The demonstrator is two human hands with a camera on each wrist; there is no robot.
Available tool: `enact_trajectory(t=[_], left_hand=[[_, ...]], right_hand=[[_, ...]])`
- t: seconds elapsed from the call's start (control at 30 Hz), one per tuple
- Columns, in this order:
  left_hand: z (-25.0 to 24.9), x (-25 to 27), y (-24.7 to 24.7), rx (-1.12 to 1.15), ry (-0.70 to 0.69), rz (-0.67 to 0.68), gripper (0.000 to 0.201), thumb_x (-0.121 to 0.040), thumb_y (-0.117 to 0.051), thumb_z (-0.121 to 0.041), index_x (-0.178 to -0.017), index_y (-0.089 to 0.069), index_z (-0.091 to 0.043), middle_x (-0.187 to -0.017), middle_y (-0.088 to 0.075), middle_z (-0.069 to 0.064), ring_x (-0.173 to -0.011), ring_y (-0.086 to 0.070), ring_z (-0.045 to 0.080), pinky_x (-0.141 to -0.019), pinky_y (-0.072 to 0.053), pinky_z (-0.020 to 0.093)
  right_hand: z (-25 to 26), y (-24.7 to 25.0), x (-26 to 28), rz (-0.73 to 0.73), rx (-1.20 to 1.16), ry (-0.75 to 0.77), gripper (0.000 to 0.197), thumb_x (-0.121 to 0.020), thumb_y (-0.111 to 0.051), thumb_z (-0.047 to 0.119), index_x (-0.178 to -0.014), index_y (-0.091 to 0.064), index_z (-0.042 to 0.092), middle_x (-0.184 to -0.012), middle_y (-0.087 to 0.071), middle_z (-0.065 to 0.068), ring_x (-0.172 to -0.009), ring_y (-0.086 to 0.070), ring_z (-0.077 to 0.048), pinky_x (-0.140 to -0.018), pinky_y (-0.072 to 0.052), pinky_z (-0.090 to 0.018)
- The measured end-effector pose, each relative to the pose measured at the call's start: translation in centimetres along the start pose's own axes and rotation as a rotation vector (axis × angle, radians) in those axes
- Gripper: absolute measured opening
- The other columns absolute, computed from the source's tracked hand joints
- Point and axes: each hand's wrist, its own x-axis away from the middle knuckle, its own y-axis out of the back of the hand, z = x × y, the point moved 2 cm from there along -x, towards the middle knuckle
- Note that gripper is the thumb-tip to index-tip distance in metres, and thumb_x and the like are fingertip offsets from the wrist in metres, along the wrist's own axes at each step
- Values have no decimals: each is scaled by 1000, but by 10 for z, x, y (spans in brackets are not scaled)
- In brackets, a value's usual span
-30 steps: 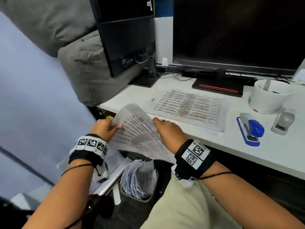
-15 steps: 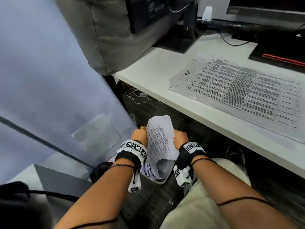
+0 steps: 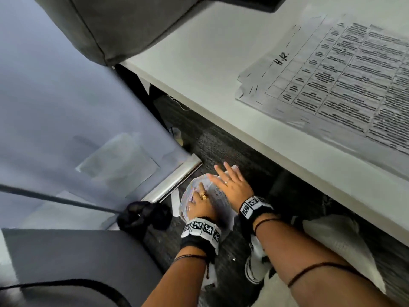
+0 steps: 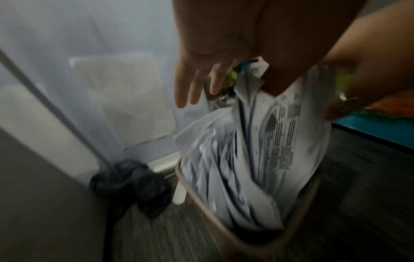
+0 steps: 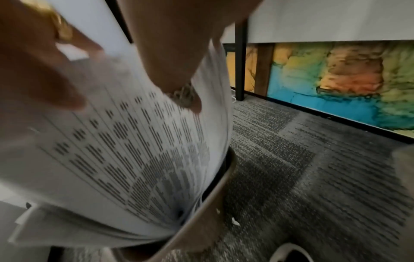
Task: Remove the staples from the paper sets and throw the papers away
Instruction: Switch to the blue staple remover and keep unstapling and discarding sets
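Observation:
A printed paper set (image 3: 218, 194) is bent and stuffed into a small waste bin on the floor under the desk. In the left wrist view the bin's rim (image 4: 186, 186) surrounds these papers (image 4: 280, 141) and several crumpled sheets. My left hand (image 3: 197, 193), with a gold ring, lies flat on top of the papers. My right hand (image 3: 221, 173) presses on them beside it with its fingers spread. Neither hand grips anything. In the right wrist view the papers (image 5: 134, 150) bulge over the bin edge (image 5: 201, 221). Another printed paper set (image 3: 332, 80) lies on the white desk (image 3: 199, 52).
A blue-grey partition (image 3: 77, 107) stands just left of the bin, with a black bundle (image 3: 143, 216) at its foot. A grey cushion (image 3: 110, 25) overhangs the desk corner. My white shoe (image 3: 256, 269) rests on the dark carpet beside the bin.
Both hands carried the paper set down from the desk edge into the bin. They have let go of it and now lie flat on top, pressing it in.

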Motion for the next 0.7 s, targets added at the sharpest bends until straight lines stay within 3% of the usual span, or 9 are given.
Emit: enact_trajectory(t=[0.07, 0.13, 0.2, 0.27, 0.33, 0.4, 0.43, 0.53, 0.7], left_hand=[[6, -3, -23, 11, 76, 75, 81, -92, -47, -39, -147, 12, -28, -155, -5, 5, -136, -16, 42, -112, -17, 52], [14, -5, -39, 9, 63, 108, 79, -93, -43, -43, -147, 13, -30, -155, -3, 6, -139, -13, 38, -114, -11, 50], [20, -9, -39, -50, 2, 89, 78, -92, -41, -46, -147, 11, -29, -155, -3, 5, -139, -15, 33, -114, -14, 49], [21, -9, -23, -116, -54, 31, 76, -93, -42, -43, -148, 8, -26, -155, -3, 6, -139, -16, 30, -111, -23, 47], [15, -2, 11, -91, -123, -127, 72, -93, -45, -38, -149, -1, -23, -153, -10, 9, -136, -21, 29, -107, -32, 41], [6, 14, 55, 31, -227, -352, 65, -91, -48, -30, -147, -18, -17, -145, -26, 11, -128, -32, 29, -102, -37, 39], [2, 21, 76, 79, -287, -453, 60, -90, -50, -25, -145, -27, -14, -139, -34, 12, -121, -37, 30, -98, -38, 39], [-17, 52, 136, 172, -464, -703, 49, -87, -55, -14, -134, -46, -9, -121, -48, 17, -106, -44, 32, -90, -41, 41], [-51, 120, 214, 369, -600, -962, 25, -90, -49, -15, -103, -65, -1, -111, -54, 20, -102, -48, 37, -83, -42, 42]], right_hand=[[-11, -15, 8, 256, -56, -88, 65, -89, -46, 7, -147, -26, 26, -155, -22, -6, -142, -19, -32, -113, -25, -45], [-16, -20, 20, 565, -147, -131, 81, -91, -52, 18, -150, 2, 28, -158, 8, -1, -145, 7, -29, -116, -8, -49], [-14, -14, 22, 590, -162, -142, 93, -86, -62, 23, -150, 5, 28, -158, 12, -1, -144, 10, -30, -116, -6, -51], [-7, -1, 17, 551, -171, -165, 90, -84, -65, 20, -150, -5, 23, -158, 6, -4, -145, 4, -30, -116, -10, -49], [-1, 26, 9, 450, -184, -208, 67, -87, -60, 19, -144, -26, 13, -154, -18, -11, -141, -18, -32, -111, -25, -43], [6, 72, 9, 248, -204, -266, 38, -91, -52, 19, -128, -46, 8, -135, -45, -15, -123, -47, -32, -96, -42, -37], [11, 93, 9, 167, -212, -270, 31, -93, -49, 20, -122, -49, 8, -127, -51, -14, -114, -53, -33, -88, -46, -36], [23, 158, 34, -37, -193, -257, 27, -96, -44, 25, -118, -49, 9, -118, -55, -12, -104, -58, -32, -79, -47, -36], [45, 235, 103, -234, -166, -151, 30, -98, -38, 26, -118, -51, 9, -114, -55, -11, -103, -55, -29, -82, -44, -36]])
